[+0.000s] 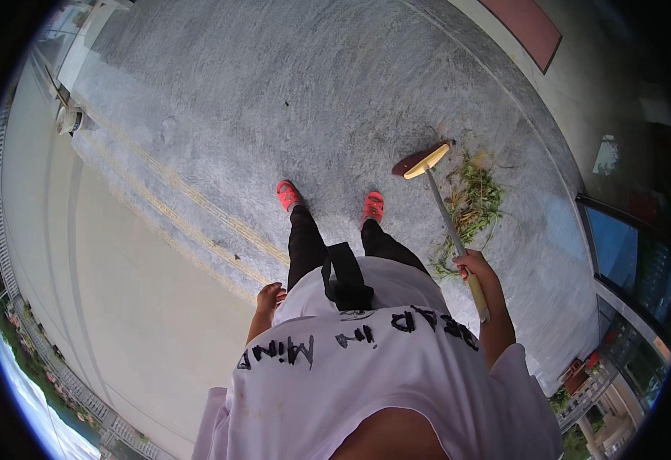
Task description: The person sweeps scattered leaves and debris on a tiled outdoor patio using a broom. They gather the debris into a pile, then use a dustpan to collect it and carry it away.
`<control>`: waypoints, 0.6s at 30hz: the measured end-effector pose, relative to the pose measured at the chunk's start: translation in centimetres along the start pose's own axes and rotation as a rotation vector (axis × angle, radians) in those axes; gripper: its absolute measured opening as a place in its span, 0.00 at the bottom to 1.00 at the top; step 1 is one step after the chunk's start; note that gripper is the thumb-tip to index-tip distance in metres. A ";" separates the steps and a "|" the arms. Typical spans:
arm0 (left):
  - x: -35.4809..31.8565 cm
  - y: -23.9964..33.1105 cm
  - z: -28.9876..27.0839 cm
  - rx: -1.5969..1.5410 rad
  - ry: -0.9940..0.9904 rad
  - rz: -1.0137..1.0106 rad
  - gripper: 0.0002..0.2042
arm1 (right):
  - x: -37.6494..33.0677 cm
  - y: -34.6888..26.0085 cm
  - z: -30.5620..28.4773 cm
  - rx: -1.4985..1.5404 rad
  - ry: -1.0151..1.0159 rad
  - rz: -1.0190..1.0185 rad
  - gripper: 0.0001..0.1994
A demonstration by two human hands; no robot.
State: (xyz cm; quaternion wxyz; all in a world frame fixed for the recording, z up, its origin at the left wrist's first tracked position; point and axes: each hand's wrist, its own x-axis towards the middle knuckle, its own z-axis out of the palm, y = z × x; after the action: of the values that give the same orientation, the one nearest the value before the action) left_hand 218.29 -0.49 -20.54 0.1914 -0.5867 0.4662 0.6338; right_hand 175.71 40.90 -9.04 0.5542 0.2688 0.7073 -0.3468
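At centre right, the right hand (471, 264) wraps the broom handle (444, 213); the left hand (271, 296), loosely curled, looks empty; flat bristles (407, 163) should gather grass (476, 196) best

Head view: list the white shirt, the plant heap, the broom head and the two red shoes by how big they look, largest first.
1. White shirt, helped by nearness to the camera
2. Plant heap
3. Broom head
4. Left red shoe and right red shoe: too alike to rank
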 end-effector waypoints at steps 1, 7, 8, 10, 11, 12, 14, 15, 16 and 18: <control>0.9 1.3 -1.7 -0.089 -0.014 -0.058 0.11 | 0.2 0.7 0.9 -0.035 0.054 -0.032 0.08; 2.8 14.3 -11.8 -0.191 0.083 0.031 0.11 | -6.2 -4.1 13.5 -0.167 0.146 -0.139 0.08; 2.7 16.5 -13.1 -0.217 0.076 0.061 0.12 | -7.3 -5.8 15.8 -0.175 0.064 -0.154 0.09; 3.4 18.6 -16.0 -0.264 0.059 0.108 0.13 | -8.1 -10.0 20.5 -0.190 -0.093 -0.190 0.11; 3.6 19.1 -17.0 -0.249 0.061 0.104 0.13 | -7.8 -11.7 23.1 -0.294 -0.113 -0.241 0.12; 3.7 19.5 -17.8 -0.242 0.065 0.097 0.13 | -8.0 -14.7 25.9 -0.353 -0.156 -0.250 0.14; 3.9 19.7 -19.5 -0.225 0.074 0.067 0.13 | -5.4 -18.9 31.0 -0.422 -0.294 -0.333 0.10; 4.1 19.2 -20.4 -0.236 0.064 0.056 0.13 | -3.3 -20.8 33.7 -0.507 -0.343 -0.359 0.11; 3.8 18.9 -21.0 -0.228 0.066 0.030 0.13 | -2.1 -23.1 36.5 -0.532 -0.382 -0.390 0.12; 3.2 17.9 -22.3 -0.195 0.066 -0.018 0.12 | 1.8 -25.9 42.2 -0.525 -0.461 -0.429 0.11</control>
State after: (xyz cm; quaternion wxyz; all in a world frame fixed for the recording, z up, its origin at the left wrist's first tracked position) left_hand 215.97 -28.47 -14.22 0.1236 -0.6272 0.4031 0.6548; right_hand 180.69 -8.26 -11.93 0.6631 -0.1200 0.6692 -0.3130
